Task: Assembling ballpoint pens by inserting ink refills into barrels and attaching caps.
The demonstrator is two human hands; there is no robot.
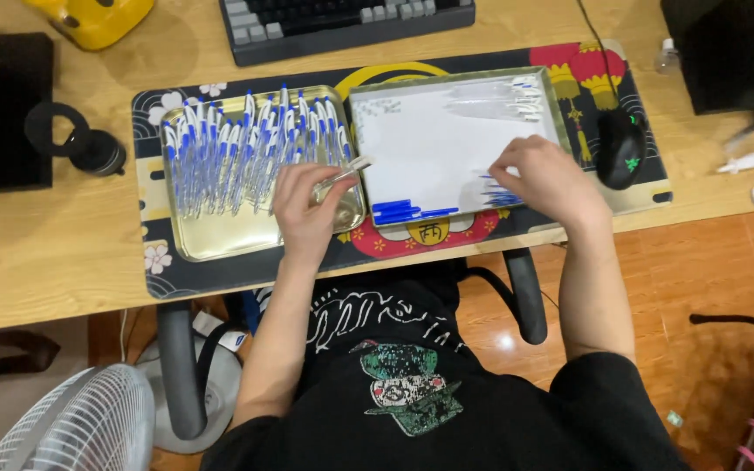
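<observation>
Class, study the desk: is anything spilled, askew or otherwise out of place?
Nothing looks spilled or damaged. Pens lie packed in the left tray; the white tray holds sorted parts. The left hand holds a clear barrel; the right hand rests on blue pieces.

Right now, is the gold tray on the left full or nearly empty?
Largely full: the gold tray holds a dense row of blue-and-clear pens; only its near strip is bare.

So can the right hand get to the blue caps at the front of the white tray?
Probably yes. The right hand already rests on the white tray, and the blue caps lie close beside it to its left along the near edge, with nothing between them. The left hand, holding a pen, stays just short of that tray.
</observation>
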